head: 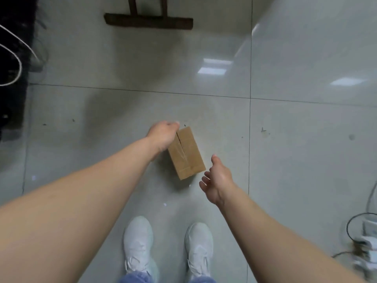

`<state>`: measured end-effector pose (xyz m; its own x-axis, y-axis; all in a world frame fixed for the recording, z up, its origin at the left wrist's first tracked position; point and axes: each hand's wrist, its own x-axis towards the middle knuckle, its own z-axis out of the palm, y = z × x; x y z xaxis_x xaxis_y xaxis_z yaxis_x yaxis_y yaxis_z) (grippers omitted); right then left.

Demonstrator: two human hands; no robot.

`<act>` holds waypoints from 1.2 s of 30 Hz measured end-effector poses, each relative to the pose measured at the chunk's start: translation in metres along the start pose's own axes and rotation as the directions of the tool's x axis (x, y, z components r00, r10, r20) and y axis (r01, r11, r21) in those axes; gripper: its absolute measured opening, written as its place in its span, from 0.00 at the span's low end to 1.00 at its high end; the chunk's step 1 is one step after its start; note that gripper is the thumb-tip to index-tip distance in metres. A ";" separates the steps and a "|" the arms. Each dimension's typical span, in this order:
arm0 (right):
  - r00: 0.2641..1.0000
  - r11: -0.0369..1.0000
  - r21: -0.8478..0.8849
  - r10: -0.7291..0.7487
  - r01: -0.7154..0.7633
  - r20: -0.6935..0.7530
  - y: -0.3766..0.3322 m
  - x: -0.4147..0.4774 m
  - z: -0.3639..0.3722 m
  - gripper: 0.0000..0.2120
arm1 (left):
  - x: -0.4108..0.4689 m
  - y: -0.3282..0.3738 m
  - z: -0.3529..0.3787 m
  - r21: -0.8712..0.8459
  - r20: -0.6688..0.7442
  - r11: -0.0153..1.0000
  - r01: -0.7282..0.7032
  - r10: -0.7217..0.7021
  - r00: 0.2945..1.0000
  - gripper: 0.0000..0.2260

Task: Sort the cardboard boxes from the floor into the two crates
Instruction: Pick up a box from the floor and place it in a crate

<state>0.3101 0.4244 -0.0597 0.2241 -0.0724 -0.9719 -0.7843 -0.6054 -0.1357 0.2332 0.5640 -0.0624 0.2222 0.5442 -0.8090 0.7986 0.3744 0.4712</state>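
Note:
A small brown cardboard box (186,153), taped along its top seam, lies on the grey tiled floor in front of my feet. My left hand (163,135) is at the box's far left corner, its fingers curled over that edge and touching it. My right hand (218,180) hovers just off the box's near right corner, fingers spread and relaxed, holding nothing. No crate is in view.
My two white shoes (138,242) stand just behind the box. A dark wooden stand base (149,21) sits on the floor farther ahead. Dark equipment with white cables (12,58) lines the left edge. A power strip with cables (367,240) lies at the right.

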 end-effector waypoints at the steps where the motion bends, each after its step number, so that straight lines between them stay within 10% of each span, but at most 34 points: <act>1: 1.000 1.000 0.029 0.009 -0.010 0.005 0.002 0.013 0.003 0.19 | 0.015 -0.005 0.009 0.061 0.019 0.998 -0.028 0.027 0.999 0.20; 8: 0.987 0.969 0.236 0.029 -0.066 0.157 0.013 0.043 0.012 0.16 | 0.044 -0.035 0.032 0.226 0.031 0.974 -0.035 0.029 0.999 0.26; 15: 0.978 0.975 0.129 -0.193 0.181 0.083 -0.028 -0.065 -0.001 0.11 | -0.045 0.007 -0.031 -0.190 -0.149 0.976 0.108 -0.138 0.979 0.27; 22: 0.887 0.891 0.014 -0.453 0.454 0.086 -0.086 -0.241 0.000 0.11 | -0.184 0.083 -0.136 -0.544 -0.342 0.834 -0.095 -0.118 0.932 0.22; 36: 0.649 0.664 -0.155 -0.607 0.731 0.458 -0.087 -0.585 0.022 0.29 | -0.501 0.128 -0.319 -0.738 -0.522 0.574 -0.355 -0.153 0.839 0.25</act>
<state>0.2347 0.5367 0.5162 0.3565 0.6840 -0.6365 -0.2670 -0.5782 -0.7710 0.0456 0.5787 0.5157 -0.2277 0.7914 -0.5673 -0.0337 0.5758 0.8169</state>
